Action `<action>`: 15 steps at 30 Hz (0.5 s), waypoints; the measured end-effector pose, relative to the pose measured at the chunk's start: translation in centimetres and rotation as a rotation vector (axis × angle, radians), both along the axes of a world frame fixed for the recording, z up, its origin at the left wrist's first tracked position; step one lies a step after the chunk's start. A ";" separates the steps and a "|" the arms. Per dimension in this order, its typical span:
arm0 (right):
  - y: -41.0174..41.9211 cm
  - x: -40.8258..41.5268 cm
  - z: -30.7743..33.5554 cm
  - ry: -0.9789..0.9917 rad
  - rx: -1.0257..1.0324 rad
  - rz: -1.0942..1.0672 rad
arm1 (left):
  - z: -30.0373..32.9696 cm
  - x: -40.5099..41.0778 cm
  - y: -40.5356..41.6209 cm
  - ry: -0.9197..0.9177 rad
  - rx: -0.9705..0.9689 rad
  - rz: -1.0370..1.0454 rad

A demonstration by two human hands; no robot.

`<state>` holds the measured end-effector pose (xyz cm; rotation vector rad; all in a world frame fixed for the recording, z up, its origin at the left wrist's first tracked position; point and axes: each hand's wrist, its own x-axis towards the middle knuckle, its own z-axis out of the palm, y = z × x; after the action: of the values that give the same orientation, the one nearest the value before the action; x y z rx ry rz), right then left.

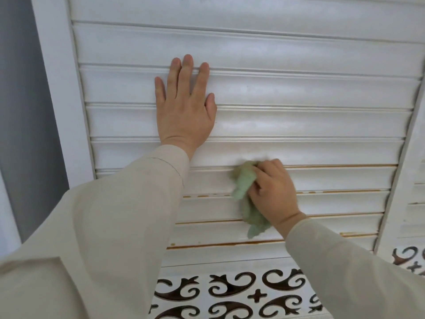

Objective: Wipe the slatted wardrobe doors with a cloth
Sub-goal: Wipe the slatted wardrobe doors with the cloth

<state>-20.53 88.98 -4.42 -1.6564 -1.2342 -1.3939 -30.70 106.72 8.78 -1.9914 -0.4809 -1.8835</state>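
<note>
A white slatted wardrobe door (299,93) fills the view, its horizontal slats running from left frame to right frame. My left hand (184,104) lies flat on the upper slats, fingers straight and spread. Lower and to the right, my right hand (273,192) grips a crumpled pale green cloth (243,183) and holds it against the slats. A tail of the cloth hangs below the hand. Brownish lines show along the edges of the lower slats.
Below the slats is a white panel with dark scroll cut-outs (230,288). A second slatted door (416,203) begins at the right edge. The white door frame (55,88) and a grey wall (20,111) stand at the left.
</note>
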 end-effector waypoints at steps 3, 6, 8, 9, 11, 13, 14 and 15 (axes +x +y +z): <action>-1.6 0.7 -1.0 0.131 0.135 -0.063 | 0.0 0.3 -0.2 -0.011 0.004 0.006; 0.7 -1.2 -0.8 0.168 0.214 -0.020 | -0.1 0.3 -0.2 -0.009 0.004 0.001; 2.9 -3.0 -0.3 0.112 0.176 0.057 | -0.1 0.2 -0.1 -0.006 -0.001 0.002; 4.2 -3.8 -0.3 0.079 0.142 0.097 | -0.1 0.1 -0.1 0.000 -0.005 0.005; 6.7 -5.6 -0.2 0.021 0.062 0.160 | 0.0 0.2 -0.1 0.017 -0.013 0.013; 8.9 -7.1 -0.2 -0.011 -0.020 0.189 | 0.0 0.1 0.0 0.028 -0.018 0.020; 9.6 -7.6 -0.1 -0.012 -0.049 0.194 | 0.0 0.0 0.1 0.034 -0.020 0.024; 10.2 -7.9 0.0 -0.010 -0.073 0.196 | 0.0 -0.1 0.2 0.041 -0.021 0.026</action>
<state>-28.47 99.14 -4.37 -1.5309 -1.4274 -1.2523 -30.84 106.90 8.78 -2.0233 -0.5146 -1.8263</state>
